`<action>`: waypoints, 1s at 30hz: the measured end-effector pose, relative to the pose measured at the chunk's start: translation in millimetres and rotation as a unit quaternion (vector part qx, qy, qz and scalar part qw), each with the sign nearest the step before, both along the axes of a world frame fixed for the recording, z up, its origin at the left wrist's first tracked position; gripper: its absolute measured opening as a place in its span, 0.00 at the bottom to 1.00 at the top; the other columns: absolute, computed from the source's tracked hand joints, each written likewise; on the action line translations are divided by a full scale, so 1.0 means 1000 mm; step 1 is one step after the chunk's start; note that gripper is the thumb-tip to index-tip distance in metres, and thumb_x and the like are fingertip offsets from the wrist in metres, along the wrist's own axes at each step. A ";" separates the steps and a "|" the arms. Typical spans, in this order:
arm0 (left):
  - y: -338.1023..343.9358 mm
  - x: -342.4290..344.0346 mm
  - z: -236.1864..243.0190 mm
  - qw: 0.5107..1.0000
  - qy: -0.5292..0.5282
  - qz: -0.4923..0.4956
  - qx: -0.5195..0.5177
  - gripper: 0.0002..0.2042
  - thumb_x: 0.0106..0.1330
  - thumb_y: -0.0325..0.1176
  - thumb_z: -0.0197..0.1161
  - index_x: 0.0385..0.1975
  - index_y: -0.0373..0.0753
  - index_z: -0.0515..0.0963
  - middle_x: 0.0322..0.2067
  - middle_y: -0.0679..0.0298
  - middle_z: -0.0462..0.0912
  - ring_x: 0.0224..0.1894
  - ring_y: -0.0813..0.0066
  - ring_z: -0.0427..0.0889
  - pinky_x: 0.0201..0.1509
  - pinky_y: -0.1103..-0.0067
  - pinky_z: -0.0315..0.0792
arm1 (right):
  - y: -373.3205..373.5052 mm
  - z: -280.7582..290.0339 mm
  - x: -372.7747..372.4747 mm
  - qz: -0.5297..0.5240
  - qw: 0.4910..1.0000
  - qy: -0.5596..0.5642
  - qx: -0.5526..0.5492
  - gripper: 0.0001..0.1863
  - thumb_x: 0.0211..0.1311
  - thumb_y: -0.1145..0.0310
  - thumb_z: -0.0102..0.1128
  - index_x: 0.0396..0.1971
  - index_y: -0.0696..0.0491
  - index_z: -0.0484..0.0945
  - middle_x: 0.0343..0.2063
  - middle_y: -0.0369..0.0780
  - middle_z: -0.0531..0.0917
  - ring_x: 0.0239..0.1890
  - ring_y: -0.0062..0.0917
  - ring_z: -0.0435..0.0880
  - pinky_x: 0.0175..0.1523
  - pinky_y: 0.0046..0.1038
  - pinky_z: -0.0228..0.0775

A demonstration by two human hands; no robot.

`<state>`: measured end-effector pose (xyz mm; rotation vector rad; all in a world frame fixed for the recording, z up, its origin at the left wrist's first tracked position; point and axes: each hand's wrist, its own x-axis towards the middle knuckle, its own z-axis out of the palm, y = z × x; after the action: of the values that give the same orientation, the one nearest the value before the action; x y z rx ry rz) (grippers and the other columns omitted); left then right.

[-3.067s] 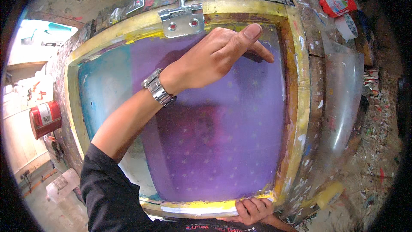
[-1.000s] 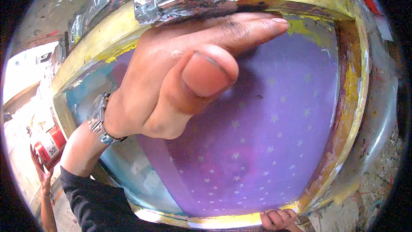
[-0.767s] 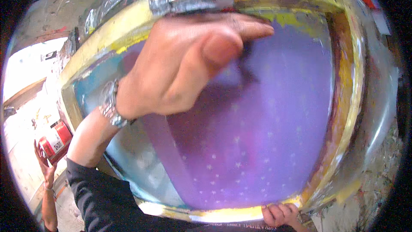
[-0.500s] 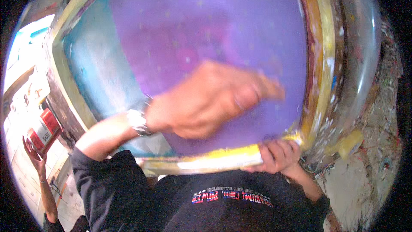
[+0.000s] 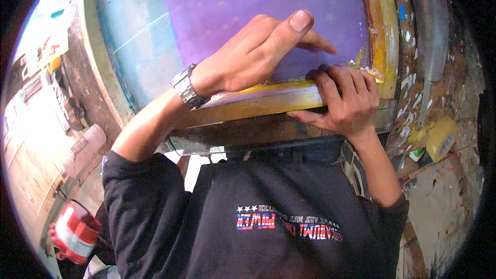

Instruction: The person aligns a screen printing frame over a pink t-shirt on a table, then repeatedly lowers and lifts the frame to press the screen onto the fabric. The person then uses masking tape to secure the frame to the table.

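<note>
A wooden screen-printing frame (image 5: 386,46) with yellow, paint-stained edges holds a mesh (image 5: 268,0), purple with faint stars and pale blue at the left. My left hand (image 5: 250,51), with a steel watch (image 5: 185,85) at the wrist, is over the purple mesh near the front bar, its fingers stretched toward the right and thumb raised. Whether it touches the mesh is unclear. My right hand (image 5: 346,98) grips the front bar near the right corner, fingers curled over the inner edge and thumb along the outside.
At lower left another person's hand (image 5: 57,240) holds a red-and-white can (image 5: 77,230). A white cylindrical container (image 5: 82,150) is at the left. A paint-spattered board (image 5: 408,108) runs along the right, with a yellow container (image 5: 439,139). My dark-shirted body is below the frame.
My left hand has come down from beside the top hinge toward the front bar. The view has tilted toward my body. The other person's hand has lowered the can.
</note>
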<state>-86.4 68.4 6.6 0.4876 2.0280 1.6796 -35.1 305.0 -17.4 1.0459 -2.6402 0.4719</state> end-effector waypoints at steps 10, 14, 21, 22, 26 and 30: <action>0.041 0.196 -0.012 0.891 0.283 0.029 -0.354 0.27 0.67 0.43 0.69 0.63 0.37 0.77 0.64 0.53 0.74 0.66 0.58 0.73 0.73 0.62 0.67 | 0.006 -0.001 0.008 0.018 0.999 0.003 -0.043 0.37 0.55 0.30 0.68 0.39 0.54 0.84 0.36 0.38 0.84 0.39 0.34 0.83 0.46 0.39 0.73; 0.068 0.195 -0.023 0.864 0.275 0.086 -0.413 0.30 0.67 0.50 0.68 0.64 0.39 0.76 0.64 0.50 0.72 0.66 0.52 0.70 0.70 0.58 0.66 | 0.008 0.005 0.006 0.039 0.998 0.015 -0.055 0.35 0.53 0.33 0.72 0.39 0.54 0.85 0.35 0.37 0.84 0.38 0.33 0.83 0.46 0.39 0.72; 0.079 0.169 -0.018 0.834 0.183 0.196 -0.482 0.35 0.68 0.57 0.65 0.68 0.41 0.72 0.67 0.47 0.66 0.72 0.39 0.59 0.76 0.38 0.40 | 0.007 0.136 -0.028 0.057 0.991 0.120 -0.035 0.33 0.52 0.34 0.75 0.34 0.54 0.84 0.29 0.39 0.83 0.30 0.36 0.83 0.37 0.39 0.74; 0.075 0.164 -0.021 0.813 0.225 0.229 -0.486 0.38 0.69 0.59 0.63 0.75 0.45 0.66 0.74 0.48 0.59 0.77 0.36 0.53 0.75 0.33 0.33 | -0.003 0.162 -0.044 0.062 0.987 0.142 -0.047 0.33 0.52 0.35 0.75 0.34 0.54 0.84 0.28 0.40 0.83 0.29 0.38 0.83 0.35 0.39 0.74; 0.073 0.155 -0.022 0.795 0.209 0.240 -0.516 0.44 0.69 0.65 0.58 0.82 0.55 0.53 0.82 0.50 0.43 0.82 0.31 0.36 0.74 0.30 0.24 | -0.032 0.261 -0.105 0.026 0.995 0.075 -0.067 0.29 0.60 0.38 0.71 0.35 0.53 0.84 0.28 0.44 0.83 0.29 0.41 0.84 0.37 0.36 0.75; 0.081 0.153 -0.021 0.793 0.224 0.247 -0.510 0.46 0.67 0.67 0.58 0.82 0.54 0.53 0.81 0.48 0.46 0.80 0.26 0.38 0.73 0.29 0.25 | -0.051 0.331 -0.147 -0.070 0.990 0.122 -0.024 0.40 0.67 0.32 0.59 0.23 0.61 0.86 0.14 0.45 0.81 0.18 0.31 0.82 0.29 0.35 0.73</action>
<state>66.2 149.4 -14.5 -0.0713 3.2013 0.4049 -182.6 253.8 314.0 0.8370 -2.4521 0.3518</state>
